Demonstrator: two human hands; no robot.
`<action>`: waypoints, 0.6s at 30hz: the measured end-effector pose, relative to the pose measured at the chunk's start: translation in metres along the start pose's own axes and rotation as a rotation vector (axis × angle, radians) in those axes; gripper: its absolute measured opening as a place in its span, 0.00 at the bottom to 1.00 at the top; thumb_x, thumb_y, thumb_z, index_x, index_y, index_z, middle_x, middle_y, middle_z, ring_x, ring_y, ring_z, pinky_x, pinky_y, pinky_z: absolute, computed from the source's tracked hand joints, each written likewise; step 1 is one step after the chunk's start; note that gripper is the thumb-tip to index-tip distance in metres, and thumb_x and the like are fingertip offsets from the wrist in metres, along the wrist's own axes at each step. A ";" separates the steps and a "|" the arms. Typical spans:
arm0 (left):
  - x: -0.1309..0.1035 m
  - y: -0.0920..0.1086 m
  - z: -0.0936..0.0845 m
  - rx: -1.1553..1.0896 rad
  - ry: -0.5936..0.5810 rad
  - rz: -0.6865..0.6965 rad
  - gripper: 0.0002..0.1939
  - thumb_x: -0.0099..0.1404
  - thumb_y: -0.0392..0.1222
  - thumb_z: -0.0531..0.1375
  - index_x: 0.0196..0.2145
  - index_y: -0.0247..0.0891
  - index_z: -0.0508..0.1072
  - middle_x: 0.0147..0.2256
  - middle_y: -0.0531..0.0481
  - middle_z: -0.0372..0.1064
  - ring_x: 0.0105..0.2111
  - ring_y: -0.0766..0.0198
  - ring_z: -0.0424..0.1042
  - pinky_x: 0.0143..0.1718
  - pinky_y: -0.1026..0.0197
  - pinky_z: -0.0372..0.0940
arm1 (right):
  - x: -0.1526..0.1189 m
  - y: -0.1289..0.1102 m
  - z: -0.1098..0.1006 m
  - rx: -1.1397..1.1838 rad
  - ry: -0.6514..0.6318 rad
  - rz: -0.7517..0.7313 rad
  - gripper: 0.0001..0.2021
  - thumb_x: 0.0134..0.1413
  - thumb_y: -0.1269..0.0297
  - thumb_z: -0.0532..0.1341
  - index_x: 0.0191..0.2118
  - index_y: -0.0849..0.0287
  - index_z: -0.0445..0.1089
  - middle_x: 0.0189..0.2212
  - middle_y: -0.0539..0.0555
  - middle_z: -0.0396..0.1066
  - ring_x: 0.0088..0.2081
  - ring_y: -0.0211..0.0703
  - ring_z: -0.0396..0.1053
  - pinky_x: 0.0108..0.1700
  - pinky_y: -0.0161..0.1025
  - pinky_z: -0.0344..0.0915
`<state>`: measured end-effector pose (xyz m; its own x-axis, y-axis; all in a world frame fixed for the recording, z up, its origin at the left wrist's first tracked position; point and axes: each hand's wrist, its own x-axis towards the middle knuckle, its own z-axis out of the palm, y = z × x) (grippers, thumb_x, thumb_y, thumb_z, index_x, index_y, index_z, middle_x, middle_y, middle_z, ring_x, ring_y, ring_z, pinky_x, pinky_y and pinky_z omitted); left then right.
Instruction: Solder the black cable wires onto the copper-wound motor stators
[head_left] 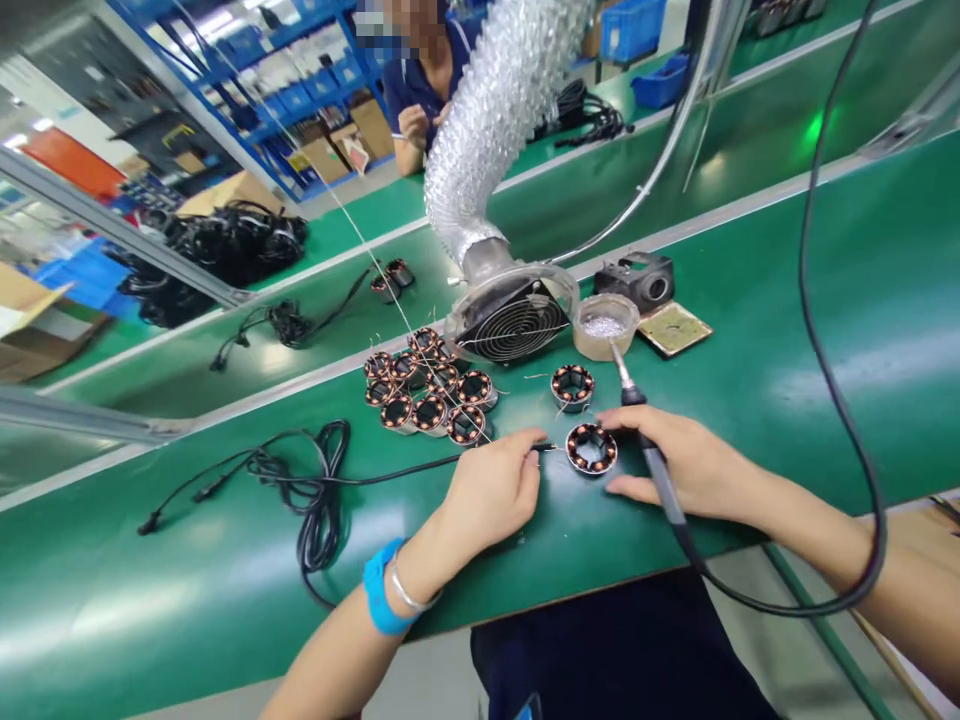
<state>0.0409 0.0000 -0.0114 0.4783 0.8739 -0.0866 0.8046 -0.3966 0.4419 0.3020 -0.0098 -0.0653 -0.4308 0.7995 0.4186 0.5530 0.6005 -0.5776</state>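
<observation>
My left hand (pixel 495 490) pinches a black cable (pixel 420 466) near its stripped end, which points at the side of a round motor stator (pixel 592 449) with copper windings. My right hand (pixel 697 465) has a soldering iron (pixel 660 478) lying across it. Its thumb and forefinger reach out on the right side of that stator; whether they touch it I cannot tell. The iron's metal tip points away from me, at the rim of a round pot (pixel 606 328) with silvery contents. A second stator (pixel 572 387) stands just behind the first.
Several stators (pixel 430 411) stand grouped at the left. A fume extractor hood (pixel 517 315) hangs from a silver duct (pixel 495 120). By the pot are a yellowish pad (pixel 675 330) and a dark holder (pixel 637 280). Coiled cable (pixel 322 500) lies left. A person (pixel 424 90) sits opposite.
</observation>
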 end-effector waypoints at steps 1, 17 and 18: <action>-0.001 0.002 0.003 -0.002 -0.016 0.008 0.21 0.70 0.38 0.50 0.56 0.34 0.73 0.43 0.42 0.79 0.37 0.56 0.77 0.41 0.57 0.66 | -0.006 0.002 -0.007 -0.011 -0.021 0.000 0.24 0.56 0.59 0.68 0.56 0.55 0.62 0.48 0.57 0.75 0.46 0.50 0.77 0.46 0.43 0.76; -0.002 -0.006 -0.001 -0.645 -0.324 -0.063 0.12 0.60 0.48 0.63 0.29 0.35 0.75 0.16 0.63 0.41 0.18 0.72 0.41 0.22 0.65 0.40 | -0.030 -0.003 -0.015 -0.187 0.057 -0.038 0.14 0.62 0.71 0.57 0.52 0.54 0.65 0.38 0.55 0.75 0.39 0.48 0.73 0.39 0.43 0.73; -0.003 -0.007 -0.001 -0.641 -0.303 -0.056 0.10 0.59 0.46 0.63 0.27 0.36 0.71 0.16 0.64 0.42 0.18 0.72 0.42 0.22 0.65 0.41 | -0.030 -0.004 -0.015 -0.177 0.052 -0.031 0.14 0.62 0.71 0.57 0.52 0.54 0.65 0.38 0.54 0.75 0.38 0.48 0.72 0.39 0.43 0.73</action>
<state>0.0332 0.0011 -0.0132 0.5941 0.7347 -0.3275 0.5096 -0.0288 0.8599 0.3239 -0.0361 -0.0653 -0.4142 0.7778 0.4727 0.6592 0.6145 -0.4334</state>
